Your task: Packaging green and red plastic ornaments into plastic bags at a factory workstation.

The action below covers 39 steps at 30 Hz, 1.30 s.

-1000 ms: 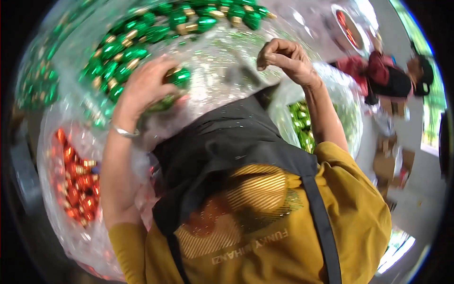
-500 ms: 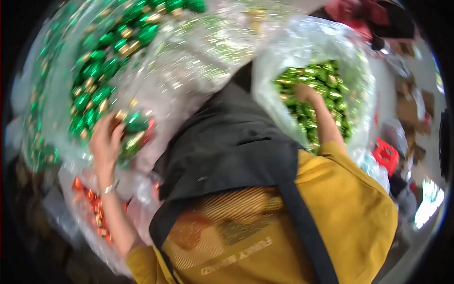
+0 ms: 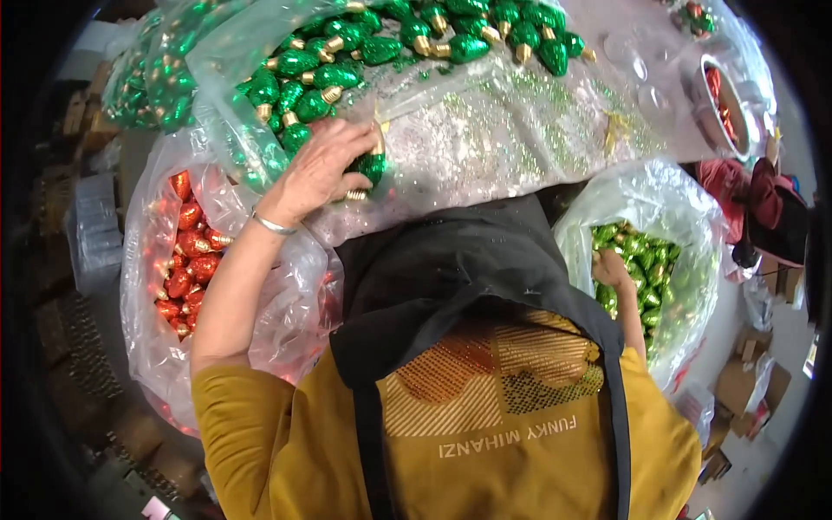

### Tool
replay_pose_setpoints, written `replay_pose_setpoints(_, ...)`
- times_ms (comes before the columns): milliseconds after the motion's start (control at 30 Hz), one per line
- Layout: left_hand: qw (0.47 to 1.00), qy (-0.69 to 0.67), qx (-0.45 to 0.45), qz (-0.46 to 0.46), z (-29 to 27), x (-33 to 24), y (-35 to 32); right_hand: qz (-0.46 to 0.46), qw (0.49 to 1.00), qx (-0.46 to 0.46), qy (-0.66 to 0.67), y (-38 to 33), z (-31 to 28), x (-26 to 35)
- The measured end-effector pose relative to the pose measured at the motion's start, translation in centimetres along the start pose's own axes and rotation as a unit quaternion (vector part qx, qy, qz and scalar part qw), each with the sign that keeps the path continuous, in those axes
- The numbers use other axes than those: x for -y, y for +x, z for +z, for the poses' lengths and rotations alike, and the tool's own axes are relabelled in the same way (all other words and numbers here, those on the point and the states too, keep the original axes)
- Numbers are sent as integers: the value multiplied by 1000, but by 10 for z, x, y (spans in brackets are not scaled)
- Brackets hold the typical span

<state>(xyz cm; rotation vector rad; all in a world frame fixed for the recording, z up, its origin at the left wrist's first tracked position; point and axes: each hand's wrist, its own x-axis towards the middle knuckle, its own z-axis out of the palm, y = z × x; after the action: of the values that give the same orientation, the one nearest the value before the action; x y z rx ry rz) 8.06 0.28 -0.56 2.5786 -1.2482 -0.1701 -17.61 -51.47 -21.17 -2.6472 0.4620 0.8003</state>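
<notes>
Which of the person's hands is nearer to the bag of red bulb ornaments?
Left. The left hand rests on dark green bulbs just above and beside the bag of red bulb ornaments. The right hand is far across, inside the bag of light green bulbs.

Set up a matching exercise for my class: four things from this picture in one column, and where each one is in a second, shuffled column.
Things:
1. left hand
2. right hand
3. red bulb ornaments
4. bracelet

Places:
A. in the clear bag at the person's left
B. on the left wrist
C. inside the bag of light green bulbs
D. on dark green bulbs on the glittery plastic sheet

Pairs: 1-D, 2-C, 3-A, 4-B
</notes>
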Motion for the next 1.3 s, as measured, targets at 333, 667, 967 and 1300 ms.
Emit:
replay_pose_setpoints(333,996,-80,-11,33,8,-14,-4,-308,928,-200,59,5,-186,294)
replay_pose_setpoints(667,854,-40,-331,-400,-62,-7,-210,-315,864,-342,-193,244,-187,342)
replay_pose_setpoints(967,821,136,-192,-520,-15,44,-323,-191,958,-112,-182,86,-152,315)
replay_pose_setpoints(1300,764,115,-172,-611,33,189,-274,-245,937,-179,-175,93,-144,315)
